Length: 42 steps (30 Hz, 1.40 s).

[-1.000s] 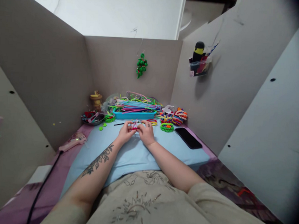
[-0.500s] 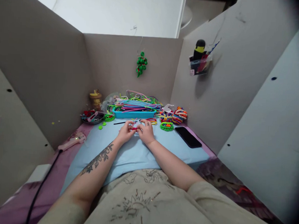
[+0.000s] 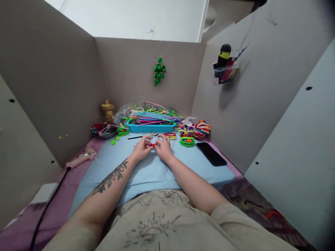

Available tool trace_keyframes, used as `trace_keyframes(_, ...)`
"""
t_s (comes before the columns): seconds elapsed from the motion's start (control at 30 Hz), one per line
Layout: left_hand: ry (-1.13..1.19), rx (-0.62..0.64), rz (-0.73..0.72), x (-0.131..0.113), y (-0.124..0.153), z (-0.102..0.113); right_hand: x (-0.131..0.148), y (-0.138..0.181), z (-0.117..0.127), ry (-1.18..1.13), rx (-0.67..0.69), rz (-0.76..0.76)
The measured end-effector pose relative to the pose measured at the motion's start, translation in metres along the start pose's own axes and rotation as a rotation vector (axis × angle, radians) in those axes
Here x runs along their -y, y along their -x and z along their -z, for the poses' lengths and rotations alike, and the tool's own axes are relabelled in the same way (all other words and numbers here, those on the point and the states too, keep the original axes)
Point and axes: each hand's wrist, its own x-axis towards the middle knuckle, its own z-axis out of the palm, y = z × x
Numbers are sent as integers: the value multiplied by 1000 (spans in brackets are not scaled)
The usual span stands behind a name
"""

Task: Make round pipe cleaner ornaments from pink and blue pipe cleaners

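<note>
My left hand [image 3: 142, 148] and my right hand [image 3: 164, 147] meet over the light blue cloth [image 3: 153, 174]. Between their fingertips they pinch a small pink-red fuzzy piece [image 3: 152, 145], which looks like a bent pipe cleaner. Fingers cover most of it, so its full shape is hidden. Just beyond the hands lie a thin black stick [image 3: 135, 137] and red and yellow pipe cleaners [image 3: 171, 135].
Behind stands a blue tray [image 3: 150, 129] heaped with pipe cleaners. A phone [image 3: 211, 154] and a green fuzzy item [image 3: 187, 142] are right; a pink glue gun [image 3: 82, 158] with cord and a metal bowl [image 3: 105, 132] are left. Grey panels [image 3: 147, 90] enclose the desk.
Both hands stay at the same place, still pinching the pink-red piece, with slight finger shifts. The view has moved very slightly.
</note>
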Motion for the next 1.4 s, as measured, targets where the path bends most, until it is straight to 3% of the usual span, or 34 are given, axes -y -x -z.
trace_keyframes(0.17,-52,-17,-6,-2,-2,2,-11,-4,-9,-121,-7,-111)
trace_keyframes(0.33,-150,-284,-65,-1,-4,7,-19,-9,-10,-348,-52,-306)
trace_keyframes(0.4,-192,-333,-90,-1,-4,7,-21,-11,-10,-456,-78,-355)
trace_keyframes(0.67,-163,-149,-55,0,-1,-1,-20,-11,-10,-679,-100,-375)
trace_keyframes(0.93,-55,-194,18,-1,-3,-1,-8,-8,-6,-697,-29,-337)
trace_keyframes(1.2,-122,-122,-30,-1,-2,-4,-5,-6,-8,-730,-71,-339)
trace_keyframes(1.4,-299,-148,11,-3,0,-5,-4,-6,-10,-765,-11,-395)
